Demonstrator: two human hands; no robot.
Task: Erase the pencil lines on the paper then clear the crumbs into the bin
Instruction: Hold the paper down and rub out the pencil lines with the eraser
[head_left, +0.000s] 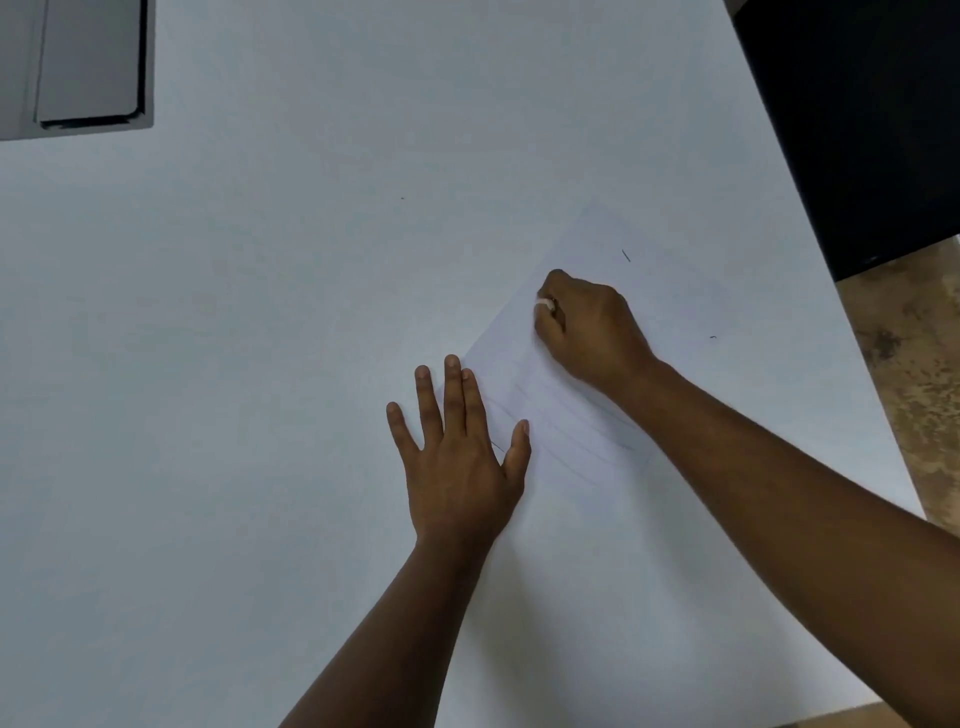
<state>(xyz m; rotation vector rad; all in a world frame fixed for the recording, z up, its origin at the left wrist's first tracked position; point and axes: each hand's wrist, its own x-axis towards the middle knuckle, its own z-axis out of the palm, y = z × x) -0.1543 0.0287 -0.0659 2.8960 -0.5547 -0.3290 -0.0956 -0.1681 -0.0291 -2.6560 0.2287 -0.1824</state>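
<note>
Left hand (457, 457) flat on paper (597, 415); eraser (544, 303) mostly hidden in right hand (587, 327).

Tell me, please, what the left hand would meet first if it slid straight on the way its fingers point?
Apparently nothing: the left hand, flat on the white paper sheet's left edge, points up the bare white tabletop, which looks free to the frame's top. The grey recessed panel lies well off to its left.

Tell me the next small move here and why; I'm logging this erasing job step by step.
Probably draw the right hand, with the small white eraser in its grip, back toward the faint curved pencil lines that remain on the white sheet of paper beside the wrist, and rub them. The left hand lies flat on the sheet's edge, steadying it.
</note>
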